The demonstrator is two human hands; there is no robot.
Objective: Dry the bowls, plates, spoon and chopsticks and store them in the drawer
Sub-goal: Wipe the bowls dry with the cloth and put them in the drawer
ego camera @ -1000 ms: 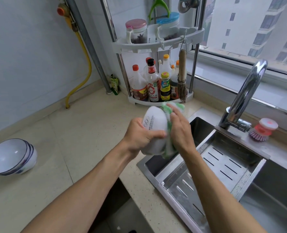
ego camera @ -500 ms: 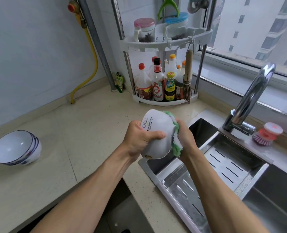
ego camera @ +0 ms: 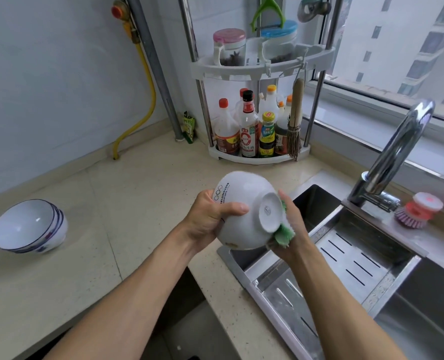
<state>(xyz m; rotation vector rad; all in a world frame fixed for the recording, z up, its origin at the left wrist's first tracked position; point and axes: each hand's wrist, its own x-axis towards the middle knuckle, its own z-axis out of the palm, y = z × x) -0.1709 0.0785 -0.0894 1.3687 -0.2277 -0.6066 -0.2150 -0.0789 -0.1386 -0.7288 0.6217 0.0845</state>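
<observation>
The white bowl (ego camera: 244,211) has turned, so its round foot now faces up. The left hand (ego camera: 210,219) grips its side. The right hand (ego camera: 292,227) presses a green cloth (ego camera: 283,233) against it, above the sink's (ego camera: 306,203) left edge. Two stacked bowls (ego camera: 30,227) sit far left of the sink.

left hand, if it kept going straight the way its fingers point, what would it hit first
The left hand grips the white bowl, its fingers pointing right, so the bowl comes first. Just beyond is the green cloth in the right hand, then probably the sink, though depth is unclear.
</observation>
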